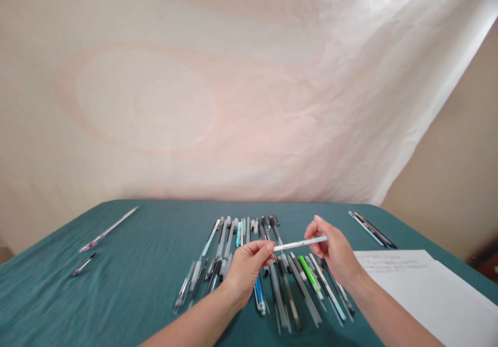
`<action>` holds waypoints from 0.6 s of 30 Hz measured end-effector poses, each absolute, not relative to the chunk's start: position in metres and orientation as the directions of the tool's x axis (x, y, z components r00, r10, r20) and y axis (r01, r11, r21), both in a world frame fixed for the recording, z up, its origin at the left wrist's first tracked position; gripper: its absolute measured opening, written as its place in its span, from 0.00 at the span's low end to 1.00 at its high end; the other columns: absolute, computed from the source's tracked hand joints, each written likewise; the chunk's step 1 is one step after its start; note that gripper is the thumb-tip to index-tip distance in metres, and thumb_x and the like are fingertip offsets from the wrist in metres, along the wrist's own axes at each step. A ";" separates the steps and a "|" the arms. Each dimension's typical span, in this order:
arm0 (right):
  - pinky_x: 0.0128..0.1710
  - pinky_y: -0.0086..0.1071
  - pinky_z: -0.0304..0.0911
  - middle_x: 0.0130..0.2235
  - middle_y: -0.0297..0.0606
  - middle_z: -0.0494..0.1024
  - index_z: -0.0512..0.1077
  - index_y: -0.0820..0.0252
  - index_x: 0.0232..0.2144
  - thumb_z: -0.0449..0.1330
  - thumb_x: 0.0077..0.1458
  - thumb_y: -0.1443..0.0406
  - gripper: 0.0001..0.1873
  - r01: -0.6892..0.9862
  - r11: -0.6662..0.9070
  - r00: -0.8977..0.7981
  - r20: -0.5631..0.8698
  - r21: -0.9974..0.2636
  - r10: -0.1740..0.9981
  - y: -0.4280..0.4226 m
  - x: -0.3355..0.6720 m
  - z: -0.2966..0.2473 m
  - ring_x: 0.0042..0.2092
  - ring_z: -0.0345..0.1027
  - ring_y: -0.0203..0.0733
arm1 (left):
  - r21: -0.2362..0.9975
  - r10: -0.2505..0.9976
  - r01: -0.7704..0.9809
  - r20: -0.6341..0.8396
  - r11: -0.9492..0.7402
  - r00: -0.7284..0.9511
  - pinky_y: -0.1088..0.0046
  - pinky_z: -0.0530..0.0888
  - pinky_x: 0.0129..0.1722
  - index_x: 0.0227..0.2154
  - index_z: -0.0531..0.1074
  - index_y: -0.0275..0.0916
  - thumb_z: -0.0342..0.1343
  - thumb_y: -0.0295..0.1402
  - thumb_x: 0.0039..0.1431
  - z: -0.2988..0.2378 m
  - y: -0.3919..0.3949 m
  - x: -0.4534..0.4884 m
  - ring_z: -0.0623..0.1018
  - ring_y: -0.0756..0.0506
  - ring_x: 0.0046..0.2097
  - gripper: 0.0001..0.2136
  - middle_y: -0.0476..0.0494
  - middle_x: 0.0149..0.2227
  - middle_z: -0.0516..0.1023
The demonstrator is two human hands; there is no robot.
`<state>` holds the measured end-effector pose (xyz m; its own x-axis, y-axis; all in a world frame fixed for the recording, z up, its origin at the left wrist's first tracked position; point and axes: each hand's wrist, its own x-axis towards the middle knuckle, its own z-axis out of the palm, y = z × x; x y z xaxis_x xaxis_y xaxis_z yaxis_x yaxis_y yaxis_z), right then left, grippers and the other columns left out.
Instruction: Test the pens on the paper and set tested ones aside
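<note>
My left hand (251,264) is closed, its thumb and fingers pinching one end of a slim white and light-blue pen (299,244). The pen lies nearly level, its light-blue end pointing right. That end passes in front of my right hand (332,248), whose fingers are loosely curled and slightly apart; I see nothing gripped in them. Below and between both hands lie many pens in two rough rows. Among them are a bright green pen (310,276), a blue pen (260,295) and a clear pen (184,287). My left hand and forearm hide part of the front row.
White paper sheets (424,290) with faint writing lie at the right. Behind them are several pens (373,229) side by side. On the left of the green cloth (148,285) rest a long pale pen (109,229) and a short dark pen (83,265). A pale sheet (249,87) hangs behind.
</note>
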<state>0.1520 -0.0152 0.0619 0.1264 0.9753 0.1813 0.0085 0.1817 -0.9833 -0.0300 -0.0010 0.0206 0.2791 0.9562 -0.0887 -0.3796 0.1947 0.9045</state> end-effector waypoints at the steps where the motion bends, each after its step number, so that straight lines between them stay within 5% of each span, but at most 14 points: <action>1: 0.16 0.26 0.45 0.12 0.29 0.59 0.67 0.61 0.18 0.50 0.54 0.49 0.25 0.068 0.173 0.127 0.181 -0.983 0.975 -0.015 0.155 0.064 0.16 0.49 0.30 | 0.902 0.954 -0.385 -0.088 0.198 0.285 0.80 0.66 0.29 0.32 0.77 0.33 0.64 0.37 0.44 0.020 -0.002 -0.030 0.69 0.53 0.27 0.13 0.47 0.25 0.74; 5: 0.17 0.26 0.47 0.12 0.28 0.59 0.67 0.61 0.17 0.51 0.54 0.49 0.25 0.237 0.133 0.079 0.156 -0.962 0.985 -0.015 0.161 0.068 0.16 0.51 0.30 | 0.887 0.947 -0.416 -0.070 0.202 0.312 0.80 0.65 0.28 0.36 0.76 0.32 0.62 0.39 0.47 0.023 -0.004 -0.028 0.68 0.54 0.26 0.16 0.47 0.26 0.73; 18: 0.18 0.24 0.47 0.14 0.27 0.59 0.62 0.61 0.19 0.45 0.58 0.50 0.25 0.249 0.167 -0.052 0.159 -0.954 0.986 -0.016 0.154 0.060 0.17 0.51 0.29 | 0.829 0.915 -0.518 0.019 0.210 0.403 0.77 0.64 0.25 0.44 0.69 0.32 0.58 0.38 0.52 0.022 -0.011 -0.026 0.69 0.52 0.26 0.19 0.45 0.30 0.72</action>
<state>0.1540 -0.0162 0.0597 -0.0518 0.9859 0.1592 0.2487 0.1672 -0.9541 -0.0260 -0.0106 0.0221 0.4026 0.9152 0.0195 -0.5175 0.2101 0.8295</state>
